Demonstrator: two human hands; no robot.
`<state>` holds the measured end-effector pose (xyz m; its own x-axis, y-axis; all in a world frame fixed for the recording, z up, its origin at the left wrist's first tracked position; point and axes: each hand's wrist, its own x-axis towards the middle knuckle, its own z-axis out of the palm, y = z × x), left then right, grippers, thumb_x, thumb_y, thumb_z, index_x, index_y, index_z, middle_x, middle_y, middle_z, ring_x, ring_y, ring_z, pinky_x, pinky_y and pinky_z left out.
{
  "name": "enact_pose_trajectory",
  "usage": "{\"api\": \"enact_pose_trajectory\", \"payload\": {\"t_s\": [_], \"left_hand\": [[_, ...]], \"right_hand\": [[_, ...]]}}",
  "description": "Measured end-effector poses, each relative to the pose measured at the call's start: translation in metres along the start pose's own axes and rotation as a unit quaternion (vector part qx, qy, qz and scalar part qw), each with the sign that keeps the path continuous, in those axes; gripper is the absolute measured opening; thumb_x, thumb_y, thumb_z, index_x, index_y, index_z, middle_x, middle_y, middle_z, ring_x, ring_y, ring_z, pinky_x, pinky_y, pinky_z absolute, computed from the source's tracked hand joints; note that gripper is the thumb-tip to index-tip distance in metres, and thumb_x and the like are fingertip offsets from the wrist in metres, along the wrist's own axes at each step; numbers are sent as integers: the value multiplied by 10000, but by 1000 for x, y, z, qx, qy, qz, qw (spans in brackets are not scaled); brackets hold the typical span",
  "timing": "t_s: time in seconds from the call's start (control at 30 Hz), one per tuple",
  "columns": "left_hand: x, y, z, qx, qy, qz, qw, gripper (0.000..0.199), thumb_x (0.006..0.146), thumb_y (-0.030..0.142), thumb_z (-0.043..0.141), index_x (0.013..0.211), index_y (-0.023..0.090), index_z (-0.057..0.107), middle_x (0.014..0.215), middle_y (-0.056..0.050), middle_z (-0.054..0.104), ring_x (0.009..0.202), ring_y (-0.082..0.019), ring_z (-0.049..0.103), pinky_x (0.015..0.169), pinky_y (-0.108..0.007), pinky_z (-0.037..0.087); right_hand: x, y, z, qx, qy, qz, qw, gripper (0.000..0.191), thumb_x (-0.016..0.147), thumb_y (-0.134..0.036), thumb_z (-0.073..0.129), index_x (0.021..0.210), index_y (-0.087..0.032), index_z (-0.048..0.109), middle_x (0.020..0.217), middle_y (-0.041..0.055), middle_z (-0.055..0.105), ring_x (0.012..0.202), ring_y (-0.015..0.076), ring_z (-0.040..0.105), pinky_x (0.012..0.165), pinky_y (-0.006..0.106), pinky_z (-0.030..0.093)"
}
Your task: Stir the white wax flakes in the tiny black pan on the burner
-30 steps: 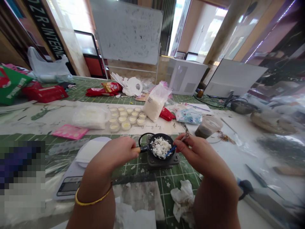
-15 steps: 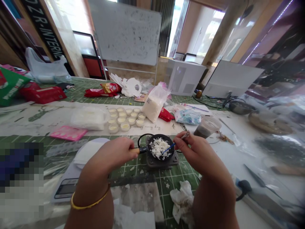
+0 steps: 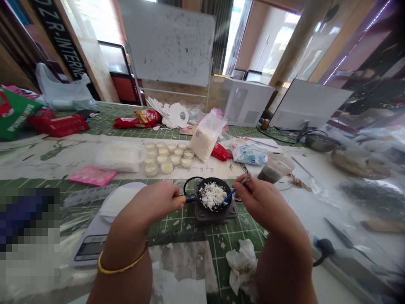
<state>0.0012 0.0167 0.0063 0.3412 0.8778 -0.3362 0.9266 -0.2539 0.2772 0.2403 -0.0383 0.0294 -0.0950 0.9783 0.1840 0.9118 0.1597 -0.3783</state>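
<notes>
Black metal makes up the small round pan [image 3: 226, 186], which sits on top of a low dark-grey hot plate [image 3: 217, 218]. Lots of crumbly white bits [image 3: 211, 195] lie inside the pan. The two hands are apart, one on each side of it. The left hand [image 3: 163, 198] is closed tight around the pan's short handle [image 3: 180, 199], which is light wood at the end and black near the pan. A thin gold bangle [image 3: 122, 270] goes around the left wrist. The right hand [image 3: 258, 195] pinches a thin blue stick [image 3: 229, 196] with its fingers. The stick slants down, and its low end is in the pan, at the right side of the white bits.

Under the hot plate is a green cloth with white lines [image 3: 234, 231]. Behind the pan, to the left, small clear cups with pale yellow stuff [image 3: 162, 159] stand close together. A tilted clear bag full of white grains [image 3: 204, 143] is next to them. By the left arm is a pale flat scale [image 3: 85, 264]. Near the right arm lies a crumpled white tissue with brown marks [image 3: 241, 267].
</notes>
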Motion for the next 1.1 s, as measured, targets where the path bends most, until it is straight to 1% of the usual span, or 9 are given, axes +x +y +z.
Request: {"api": "enact_pose_trajectory", "payload": {"t_s": [0.1, 0.23, 0.37, 0.53, 0.77, 0.83, 0.97, 1.03, 1.1], "left_hand": [[-1, 0, 0, 3, -1, -2, 1000, 285, 700, 454, 460, 651, 198, 577, 636, -5, 600, 556, -134, 502, 472, -267, 251], [-2, 2, -2, -2, -1, -9, 1000, 299, 703, 458, 453, 645, 194, 580, 636, -13, 598, 556, -138, 498, 473, -270, 250], [-2, 4, -2, -3, 3, -5, 1000, 255, 691, 421, 462, 663, 201, 588, 662, -9, 611, 580, -143, 511, 483, -265, 265], [-2, 4, -3, -4, 6, -3, 1000, 253, 694, 415, 451, 673, 214, 603, 672, -6, 620, 597, -150, 525, 487, -261, 278], [-2, 6, -4, -3, -3, -10, 1000, 261, 696, 408, 448, 672, 199, 602, 663, -13, 623, 584, -146, 522, 483, -259, 270], [-2, 5, -3, -6, -5, -4, 1000, 269, 698, 416, 448, 672, 197, 602, 663, -16, 621, 586, -147, 520, 485, -258, 268], [-1, 3, -2, -11, -5, 0, 1000, 275, 692, 430, 458, 685, 199, 607, 664, -16, 618, 587, -145, 519, 486, -255, 262], [-2, 3, -2, -9, -3, -1, 1000, 271, 691, 427, 459, 675, 198, 603, 656, -16, 614, 581, -143, 516, 483, -255, 258], [-3, 4, -2, -4, -2, -5, 1000, 268, 697, 420, 453, 662, 198, 598, 649, -14, 612, 575, -143, 513, 480, -256, 257]], "right_hand": [[0, 3, 0, -9, 21, 14, 1000, 307, 875, -376, 364, 674, -195, 509, 756, 32, 624, 673, 154, 558, 600, 276, 355], [1, 3, 0, -13, 4, 10, 1000, 269, 875, -353, 360, 729, -198, 524, 720, 26, 620, 669, 160, 557, 610, 281, 358], [2, 2, 0, -17, 22, 23, 999, 305, 875, -377, 352, 702, -195, 525, 714, 31, 618, 662, 160, 554, 605, 282, 354], [3, 1, 1, -13, 0, 13, 1000, 264, 876, -356, 355, 752, -197, 525, 707, 18, 608, 669, 156, 544, 621, 281, 356], [2, -2, 2, 1, -5, 9, 1000, 247, 874, -339, 365, 749, -196, 523, 701, 14, 597, 670, 150, 535, 612, 278, 355], [1, -4, 1, 20, -2, -1, 1000, 258, 878, -345, 361, 749, -195, 528, 710, 16, 600, 662, 144, 534, 612, 275, 362], [1, -9, 2, 61, -31, -60, 996, 259, 882, -340, 364, 761, -197, 542, 728, 13, 605, 663, 133, 538, 620, 266, 374], [3, -11, 4, 62, -31, -64, 996, 246, 880, -328, 370, 770, -193, 544, 718, 13, 601, 666, 135, 537, 624, 267, 372], [4, -13, 6, 57, -16, -53, 997, 250, 882, -327, 365, 769, -188, 540, 715, 18, 598, 665, 139, 532, 628, 271, 367]]}}
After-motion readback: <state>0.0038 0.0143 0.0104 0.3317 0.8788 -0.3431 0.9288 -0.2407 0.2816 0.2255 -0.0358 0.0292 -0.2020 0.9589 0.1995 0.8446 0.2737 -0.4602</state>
